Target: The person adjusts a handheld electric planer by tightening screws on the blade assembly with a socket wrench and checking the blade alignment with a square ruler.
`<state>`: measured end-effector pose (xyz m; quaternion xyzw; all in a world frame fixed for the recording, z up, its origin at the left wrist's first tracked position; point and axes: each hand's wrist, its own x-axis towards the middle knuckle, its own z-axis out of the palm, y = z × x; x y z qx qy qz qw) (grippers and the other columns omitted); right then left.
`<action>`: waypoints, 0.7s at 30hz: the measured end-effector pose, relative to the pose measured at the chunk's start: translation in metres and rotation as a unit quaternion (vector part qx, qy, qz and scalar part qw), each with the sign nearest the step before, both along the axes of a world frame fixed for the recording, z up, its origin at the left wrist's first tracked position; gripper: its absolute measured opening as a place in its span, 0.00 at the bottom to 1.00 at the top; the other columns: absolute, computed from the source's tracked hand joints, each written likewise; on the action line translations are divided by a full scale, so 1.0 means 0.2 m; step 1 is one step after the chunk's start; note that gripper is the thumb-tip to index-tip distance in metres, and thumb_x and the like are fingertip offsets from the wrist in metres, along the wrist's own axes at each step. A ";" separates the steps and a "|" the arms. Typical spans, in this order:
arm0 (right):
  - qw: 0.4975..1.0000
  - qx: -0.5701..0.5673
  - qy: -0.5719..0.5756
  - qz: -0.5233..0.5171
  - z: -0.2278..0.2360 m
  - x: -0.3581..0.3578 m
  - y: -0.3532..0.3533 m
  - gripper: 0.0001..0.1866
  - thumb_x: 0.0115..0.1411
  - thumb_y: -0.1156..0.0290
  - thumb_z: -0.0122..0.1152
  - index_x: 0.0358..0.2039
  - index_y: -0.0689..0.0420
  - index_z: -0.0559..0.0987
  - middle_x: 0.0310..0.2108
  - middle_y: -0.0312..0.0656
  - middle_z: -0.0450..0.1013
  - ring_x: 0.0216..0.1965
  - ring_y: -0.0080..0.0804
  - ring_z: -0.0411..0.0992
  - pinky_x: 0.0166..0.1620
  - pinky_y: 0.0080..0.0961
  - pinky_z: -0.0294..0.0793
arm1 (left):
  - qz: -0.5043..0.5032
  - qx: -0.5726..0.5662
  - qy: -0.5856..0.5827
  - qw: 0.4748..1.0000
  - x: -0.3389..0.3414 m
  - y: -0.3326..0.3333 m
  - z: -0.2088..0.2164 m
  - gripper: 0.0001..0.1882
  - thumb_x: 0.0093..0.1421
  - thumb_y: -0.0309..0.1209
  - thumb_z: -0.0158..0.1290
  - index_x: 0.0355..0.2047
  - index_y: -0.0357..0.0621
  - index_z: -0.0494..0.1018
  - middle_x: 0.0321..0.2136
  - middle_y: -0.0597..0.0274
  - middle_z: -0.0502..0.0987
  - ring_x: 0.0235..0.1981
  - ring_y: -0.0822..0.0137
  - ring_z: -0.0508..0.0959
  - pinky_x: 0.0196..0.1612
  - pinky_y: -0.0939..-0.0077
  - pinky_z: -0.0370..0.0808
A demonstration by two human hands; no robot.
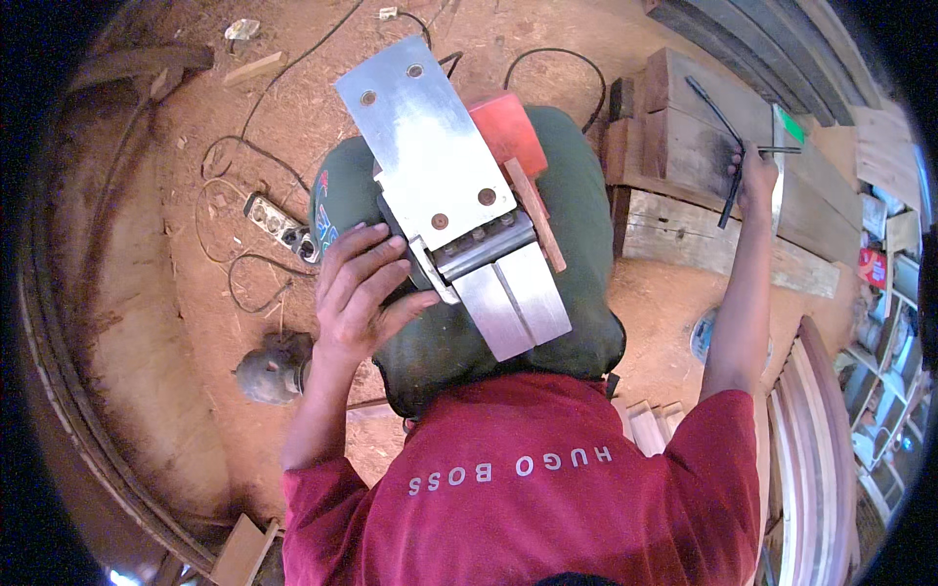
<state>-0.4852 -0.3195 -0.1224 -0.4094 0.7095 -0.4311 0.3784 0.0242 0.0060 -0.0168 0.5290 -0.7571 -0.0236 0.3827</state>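
Left hand (357, 288), fingers loosely spread, rests against the left side of the planer (430, 137); at right, the right hand (755, 178) clasps a black three-armed wrench (715, 109).

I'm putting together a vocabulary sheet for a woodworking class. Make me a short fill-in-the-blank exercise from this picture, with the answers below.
1. The right hand grips a black wrench with ____ arms.
2. The hand at the side of the planer is the person's ____ one.
3. The planer's long metal plate shows ____ round screw holes.
4. The cloth under the planer is dark ____.

Missing words: three; left; four; green.
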 end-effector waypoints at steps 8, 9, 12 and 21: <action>0.998 -0.004 0.067 0.012 -0.01 -0.02 0.02 0.12 0.67 0.66 0.62 0.40 0.64 0.77 0.29 0.39 0.76 0.25 0.23 0.73 0.25 0.22 0.74 | 0.103 0.089 0.066 0.988 -0.10 -0.02 0.01 0.15 0.66 0.37 0.59 0.43 0.36 0.73 0.52 0.40 0.78 0.51 0.45 0.79 0.55 0.53 0.76; 0.996 -0.018 0.089 0.011 -0.03 -0.03 0.01 0.12 0.66 0.66 0.62 0.40 0.63 0.77 0.29 0.39 0.76 0.25 0.23 0.73 0.24 0.22 0.74 | 0.128 0.089 0.110 0.982 -0.12 -0.04 0.02 0.14 0.68 0.35 0.57 0.43 0.35 0.73 0.53 0.40 0.78 0.51 0.48 0.79 0.55 0.56 0.75; 0.998 -0.016 0.058 -0.009 -0.04 -0.02 0.00 0.10 0.66 0.67 0.61 0.40 0.62 0.77 0.28 0.37 0.75 0.24 0.22 0.72 0.23 0.21 0.71 | 0.178 0.109 0.263 0.942 -0.19 -0.05 0.02 0.11 0.69 0.29 0.54 0.46 0.34 0.73 0.51 0.45 0.78 0.50 0.57 0.78 0.54 0.62 0.74; 0.984 -0.170 0.047 -0.024 0.30 0.22 0.18 0.13 0.69 0.65 0.57 0.49 0.59 0.74 0.27 0.33 0.70 0.23 0.17 0.66 0.22 0.16 0.63 | 0.198 0.085 0.269 0.939 -0.18 -0.07 0.04 0.14 0.59 0.24 0.64 0.45 0.36 0.79 0.43 0.48 0.79 0.36 0.65 0.81 0.41 0.73 0.78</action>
